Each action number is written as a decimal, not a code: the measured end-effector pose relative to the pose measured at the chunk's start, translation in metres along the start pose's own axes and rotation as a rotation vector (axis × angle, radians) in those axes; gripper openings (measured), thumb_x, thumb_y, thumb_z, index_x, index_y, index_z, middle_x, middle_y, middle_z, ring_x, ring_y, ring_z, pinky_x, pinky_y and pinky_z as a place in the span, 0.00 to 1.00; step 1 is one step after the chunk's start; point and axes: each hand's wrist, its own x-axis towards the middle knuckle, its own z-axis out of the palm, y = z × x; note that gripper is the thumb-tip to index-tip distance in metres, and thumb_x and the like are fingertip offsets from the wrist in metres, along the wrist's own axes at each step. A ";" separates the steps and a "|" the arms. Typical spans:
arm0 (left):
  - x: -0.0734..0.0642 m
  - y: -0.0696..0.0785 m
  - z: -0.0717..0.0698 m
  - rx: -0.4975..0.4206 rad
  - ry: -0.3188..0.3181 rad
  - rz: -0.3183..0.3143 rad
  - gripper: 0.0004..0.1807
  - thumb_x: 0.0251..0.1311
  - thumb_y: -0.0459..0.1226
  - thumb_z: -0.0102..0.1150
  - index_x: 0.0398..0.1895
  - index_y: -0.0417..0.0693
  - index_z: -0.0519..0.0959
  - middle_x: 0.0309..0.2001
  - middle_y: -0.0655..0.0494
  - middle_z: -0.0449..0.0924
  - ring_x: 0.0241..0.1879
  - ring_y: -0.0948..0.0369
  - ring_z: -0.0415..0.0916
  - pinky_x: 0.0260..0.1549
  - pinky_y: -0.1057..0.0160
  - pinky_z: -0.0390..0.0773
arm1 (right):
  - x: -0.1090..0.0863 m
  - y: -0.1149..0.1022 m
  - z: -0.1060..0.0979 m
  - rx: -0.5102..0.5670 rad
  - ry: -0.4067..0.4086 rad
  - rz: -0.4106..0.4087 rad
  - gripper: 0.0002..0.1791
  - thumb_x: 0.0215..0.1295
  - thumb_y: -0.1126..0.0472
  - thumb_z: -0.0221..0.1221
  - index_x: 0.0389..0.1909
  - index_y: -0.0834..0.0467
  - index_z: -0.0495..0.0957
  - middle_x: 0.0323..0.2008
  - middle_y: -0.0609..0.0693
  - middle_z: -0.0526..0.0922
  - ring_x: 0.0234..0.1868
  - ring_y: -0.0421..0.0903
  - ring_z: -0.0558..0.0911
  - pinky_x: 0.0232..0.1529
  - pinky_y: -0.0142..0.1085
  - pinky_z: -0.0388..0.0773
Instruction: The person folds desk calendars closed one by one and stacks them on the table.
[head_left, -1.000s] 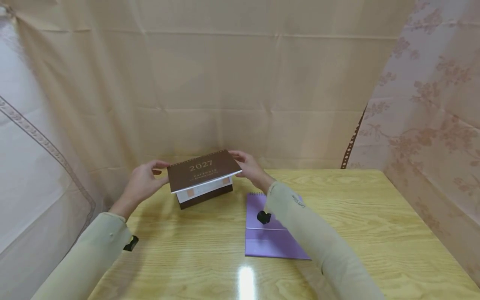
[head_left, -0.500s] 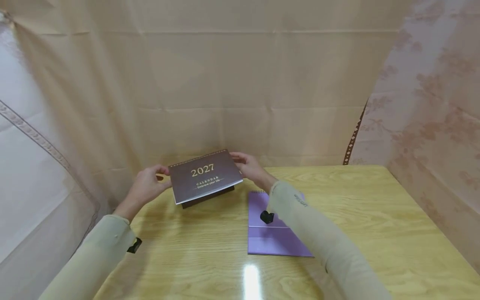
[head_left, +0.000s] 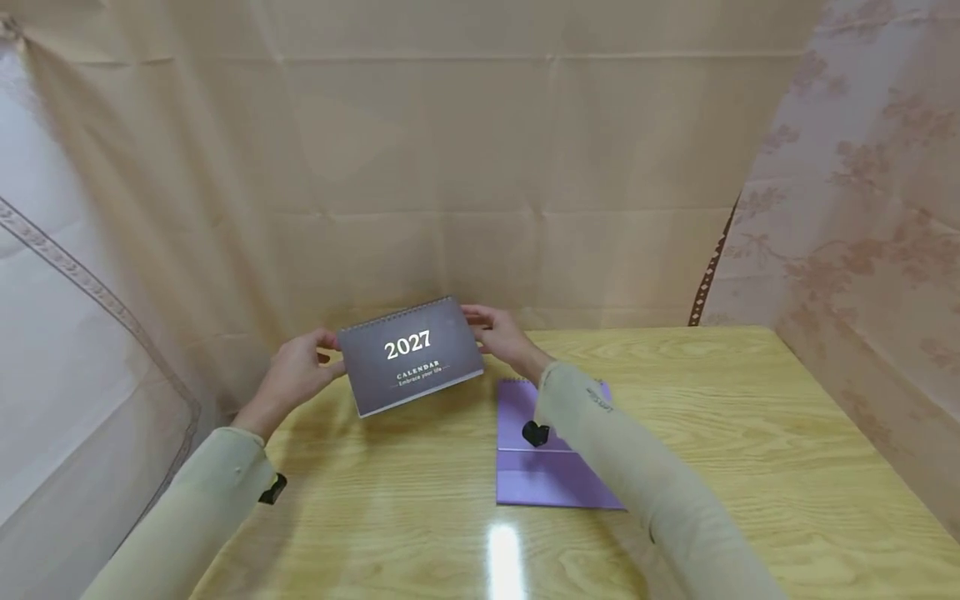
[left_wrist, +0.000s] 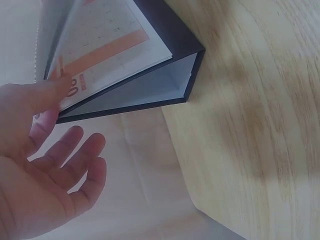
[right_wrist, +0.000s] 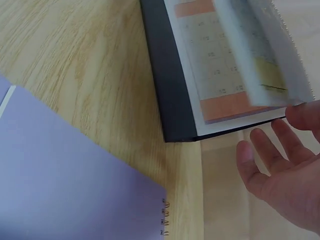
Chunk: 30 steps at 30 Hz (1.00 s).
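A dark brown 2027 desk calendar (head_left: 416, 367) stands tilted near the back of the table, its spiral edge up and its cover facing me. My left hand (head_left: 296, 367) pinches its upper left corner; in the left wrist view the thumb (left_wrist: 55, 92) lies against the pages and the other fingers are loosely bent. At the upper right corner my right hand (head_left: 506, 340) holds the spiral edge between thumb and finger. Both wrist views show the cover leaves hanging apart from the printed page (right_wrist: 215, 65) and the folded stand base (left_wrist: 170, 30).
A purple spiral-bound pad (head_left: 536, 479) lies flat on the wooden table (head_left: 720, 467), partly under my right forearm. Beige cloth (head_left: 420, 167) hangs close behind the calendar. Patterned cloth (head_left: 885, 250) hangs at the right side, white cloth (head_left: 67, 358) at the left.
The calendar's cover has swung down from nearly level to its front, hiding the page and base in the head view. Both hands have stayed at the upper corners.
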 end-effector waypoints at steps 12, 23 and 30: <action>0.001 -0.010 0.007 0.021 0.018 0.020 0.15 0.60 0.38 0.71 0.42 0.38 0.79 0.49 0.37 0.83 0.46 0.38 0.83 0.49 0.37 0.77 | -0.003 0.007 0.003 -0.035 -0.027 -0.007 0.26 0.74 0.65 0.57 0.71 0.53 0.72 0.64 0.56 0.78 0.60 0.55 0.79 0.56 0.56 0.76; 0.004 -0.011 0.012 0.053 0.034 0.078 0.10 0.59 0.34 0.70 0.37 0.39 0.79 0.45 0.37 0.84 0.41 0.40 0.84 0.42 0.44 0.83 | -0.006 0.012 -0.002 -0.023 -0.075 -0.003 0.27 0.76 0.67 0.51 0.74 0.54 0.68 0.67 0.57 0.75 0.61 0.59 0.77 0.61 0.62 0.70; 0.002 -0.009 0.013 0.050 0.036 0.075 0.09 0.59 0.33 0.68 0.37 0.37 0.79 0.44 0.37 0.84 0.40 0.42 0.84 0.44 0.43 0.81 | -0.007 0.014 -0.002 -0.022 -0.086 0.021 0.28 0.75 0.68 0.53 0.74 0.54 0.67 0.66 0.56 0.77 0.63 0.62 0.75 0.60 0.61 0.70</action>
